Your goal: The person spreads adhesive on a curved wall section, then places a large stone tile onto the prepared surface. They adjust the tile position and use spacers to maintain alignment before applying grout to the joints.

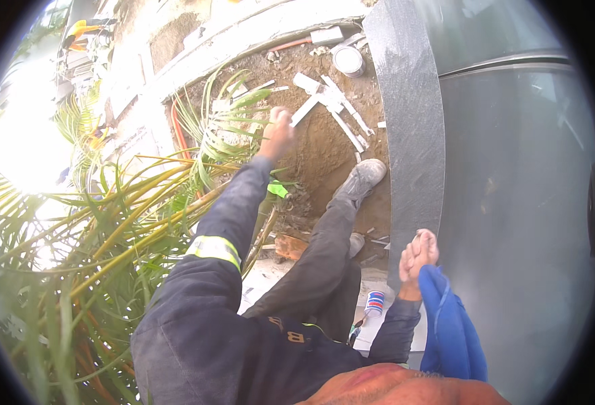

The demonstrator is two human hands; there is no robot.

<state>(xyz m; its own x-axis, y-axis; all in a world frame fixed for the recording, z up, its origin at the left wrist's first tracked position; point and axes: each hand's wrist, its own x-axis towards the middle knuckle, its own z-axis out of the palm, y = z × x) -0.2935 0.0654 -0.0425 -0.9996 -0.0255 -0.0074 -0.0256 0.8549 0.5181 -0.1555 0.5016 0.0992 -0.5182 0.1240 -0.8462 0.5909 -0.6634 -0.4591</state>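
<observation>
My left hand (277, 135) reaches forward over the bare soil beside the palm fronds (227, 115). It is blurred and its fingers are not clear. Just past it lie several white strips (338, 104) on the dirt, and I cannot tell whether the hand touches the nearest one. My right hand (417, 256) is closed, its fingers curled together, near the dark grey stone ledge (409, 121). Whether anything is in its fingers is hidden. A blue cloth (449, 324) hangs beside the right wrist, partly covering the forearm.
Large grey glass panels (513, 182) rise along the right. A white bucket (349, 62) stands on the soil near the ledge. My shoe (365, 179) is planted on the dirt. A striped can (375, 302), an orange-brown block (289, 247) and palm stems (129, 223) lie closer in.
</observation>
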